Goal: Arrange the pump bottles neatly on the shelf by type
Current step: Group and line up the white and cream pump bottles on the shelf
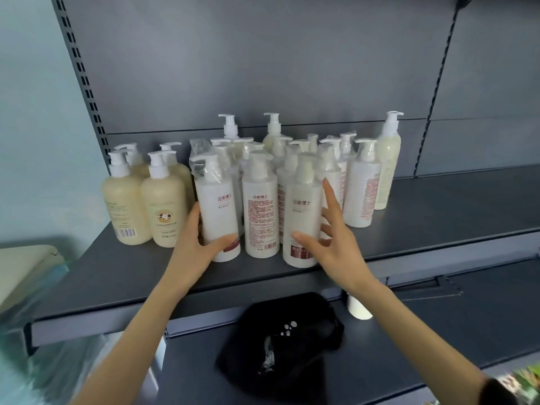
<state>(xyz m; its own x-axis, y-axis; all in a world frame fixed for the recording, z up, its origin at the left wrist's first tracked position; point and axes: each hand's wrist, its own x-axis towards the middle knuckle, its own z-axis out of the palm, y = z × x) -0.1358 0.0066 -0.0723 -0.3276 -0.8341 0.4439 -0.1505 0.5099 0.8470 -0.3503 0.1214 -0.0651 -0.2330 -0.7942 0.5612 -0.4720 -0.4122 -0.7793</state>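
Several white pump bottles wrapped in clear film crowd the middle of the grey shelf (122, 276). My left hand (194, 244) is wrapped around the front-left white bottle (217, 209), thumb across its lower front. My right hand (333, 241) has spread fingers around the front-right white bottle (302, 217), thumb touching its base and fingers along its right side. Between them stands another white bottle (260, 211). At the left stand several cream rounded pump bottles (163, 211). A tall slim cream bottle (387, 168) stands at the right rear, and two pump heads rise behind the cluster.
The grey back panel and slotted uprights (79, 65) close off the rear. Bare shelf lies to the right of the bottles. On the lower shelf lie a black bag (280, 343) and a white bottle (359, 308) partly hidden under the shelf edge. A cream box (23, 267) sits at far left.
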